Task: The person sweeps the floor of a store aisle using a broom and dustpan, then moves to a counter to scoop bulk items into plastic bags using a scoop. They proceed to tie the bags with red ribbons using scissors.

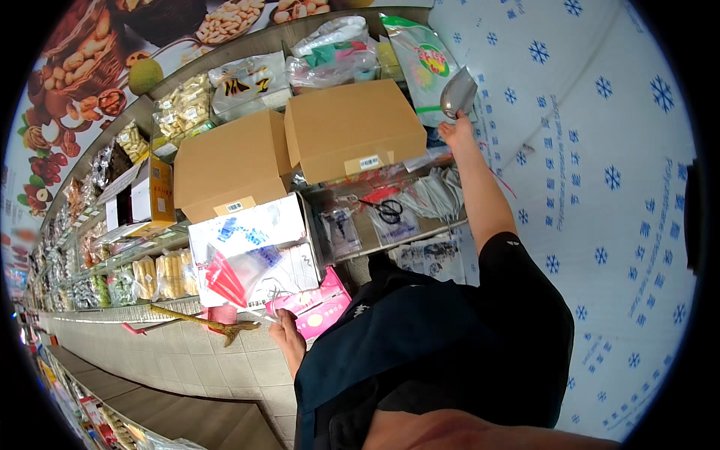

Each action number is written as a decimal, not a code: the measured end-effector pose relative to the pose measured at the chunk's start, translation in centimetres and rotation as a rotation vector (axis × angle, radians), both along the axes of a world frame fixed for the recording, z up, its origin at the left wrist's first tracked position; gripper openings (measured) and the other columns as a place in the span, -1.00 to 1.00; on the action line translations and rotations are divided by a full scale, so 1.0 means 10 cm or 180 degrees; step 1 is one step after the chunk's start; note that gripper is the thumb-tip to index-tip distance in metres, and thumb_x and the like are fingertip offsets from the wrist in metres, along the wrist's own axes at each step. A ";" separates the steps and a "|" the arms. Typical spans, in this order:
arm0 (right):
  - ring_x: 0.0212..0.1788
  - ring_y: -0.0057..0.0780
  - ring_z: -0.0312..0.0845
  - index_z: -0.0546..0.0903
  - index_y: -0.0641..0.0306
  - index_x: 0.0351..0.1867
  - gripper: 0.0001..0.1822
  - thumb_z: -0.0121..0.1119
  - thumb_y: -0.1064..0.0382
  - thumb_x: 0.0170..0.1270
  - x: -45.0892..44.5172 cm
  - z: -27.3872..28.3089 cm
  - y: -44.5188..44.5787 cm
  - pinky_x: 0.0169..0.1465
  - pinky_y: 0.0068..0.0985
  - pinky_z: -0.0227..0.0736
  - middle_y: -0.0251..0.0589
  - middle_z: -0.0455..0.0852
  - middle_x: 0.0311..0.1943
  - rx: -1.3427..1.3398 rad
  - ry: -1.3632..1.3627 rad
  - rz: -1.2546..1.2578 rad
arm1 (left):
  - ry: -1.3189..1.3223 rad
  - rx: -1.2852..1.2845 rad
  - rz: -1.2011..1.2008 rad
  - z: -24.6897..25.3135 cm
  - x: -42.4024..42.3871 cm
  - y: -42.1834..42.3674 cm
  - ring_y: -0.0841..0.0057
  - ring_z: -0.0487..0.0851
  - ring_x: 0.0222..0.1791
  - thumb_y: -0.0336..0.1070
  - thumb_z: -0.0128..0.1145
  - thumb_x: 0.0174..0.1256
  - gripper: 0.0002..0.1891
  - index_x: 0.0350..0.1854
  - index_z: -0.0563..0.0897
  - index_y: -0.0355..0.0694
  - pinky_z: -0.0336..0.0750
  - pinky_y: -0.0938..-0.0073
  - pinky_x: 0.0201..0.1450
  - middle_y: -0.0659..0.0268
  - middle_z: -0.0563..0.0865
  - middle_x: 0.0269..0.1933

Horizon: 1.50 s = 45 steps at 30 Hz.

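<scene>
My right hand (pixel 457 133) is raised at the far right end of the shelving, gripping a metal scoop (pixel 459 94). Behind the scoop stands a clear plastic bag with green edging (pixel 419 62). Low on the left, my left hand (pixel 288 335) pinches a clear plastic bag with red stripes (pixel 226 279). That bag hangs in front of a white carton (pixel 247 222) with blue markings. Close to my left hand is a pink box (pixel 320 312).
Two brown cardboard boxes (pixel 354 126) sit on the shelves. Black-handled scissors (pixel 388 211) lie among plastic packets on a lower shelf. A broom (pixel 197 319) juts over the tiled floor (pixel 185 365). Along the right runs a snowflake-printed panel (pixel 579 129). Packaged foods (pixel 169 270) fill the left shelves.
</scene>
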State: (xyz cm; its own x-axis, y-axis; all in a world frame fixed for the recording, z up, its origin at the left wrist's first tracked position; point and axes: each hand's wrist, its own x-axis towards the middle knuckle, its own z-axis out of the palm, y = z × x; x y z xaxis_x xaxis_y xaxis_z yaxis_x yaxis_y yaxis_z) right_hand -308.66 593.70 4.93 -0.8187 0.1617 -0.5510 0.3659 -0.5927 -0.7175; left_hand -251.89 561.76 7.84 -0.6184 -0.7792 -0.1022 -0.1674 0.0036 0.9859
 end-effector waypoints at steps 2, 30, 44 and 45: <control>0.13 -0.06 0.43 0.29 0.17 0.22 -0.55 -0.14 -0.03 0.46 -0.31 -0.04 -0.18 0.08 -0.29 0.45 0.18 0.26 0.24 -0.0329 -0.0016 -0.0085 | -0.0039 0.0158 0.0215 0.13 -0.14 0.07 0.73 0.24 -0.55 -0.09 -0.06 0.49 -0.54 -0.60 0.40 -0.27 0.09 0.56 -0.50 0.48 0.36 -0.62; -0.27 -0.08 0.52 0.52 0.42 -0.24 -0.76 0.05 0.22 0.28 -1.99 3.56 0.14 -0.15 -0.29 0.39 0.05 0.59 -0.33 0.6375 0.3841 0.3117 | -0.0842 -0.0831 -0.0535 0.25 -2.03 0.22 0.44 0.44 -0.65 -0.16 -0.04 0.45 -0.54 -0.61 0.51 -0.39 0.27 0.34 -0.54 0.18 0.52 -0.68; 0.00 -0.26 0.56 0.51 0.40 0.07 -0.58 0.05 0.07 0.37 -2.51 3.55 0.32 0.06 -0.43 0.39 -0.02 0.66 -0.04 0.5091 0.3508 0.2440 | -0.0721 -0.0941 -0.0513 0.42 -2.43 0.19 0.45 0.40 -0.68 -0.19 -0.03 0.45 -0.56 -0.62 0.48 -0.37 0.25 0.37 -0.57 0.18 0.46 -0.71; -0.01 -0.26 0.56 0.51 0.40 0.06 -0.58 0.05 0.08 0.37 -2.58 3.56 0.30 0.05 -0.42 0.39 -0.02 0.66 -0.06 0.5185 0.3482 0.2514 | -0.0736 -0.0980 -0.0544 0.40 -2.45 0.18 0.44 0.40 -0.68 -0.20 -0.02 0.45 -0.57 -0.61 0.48 -0.37 0.25 0.36 -0.57 0.17 0.46 -0.70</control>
State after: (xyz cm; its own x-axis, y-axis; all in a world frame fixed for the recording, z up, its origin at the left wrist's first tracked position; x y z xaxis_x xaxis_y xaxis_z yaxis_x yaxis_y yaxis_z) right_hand -334.44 596.67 40.53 -0.7512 -0.5731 0.3275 -0.6598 0.6667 -0.3467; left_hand -276.41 563.52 11.86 -0.7296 -0.6831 -0.0319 -0.3556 0.3391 0.8710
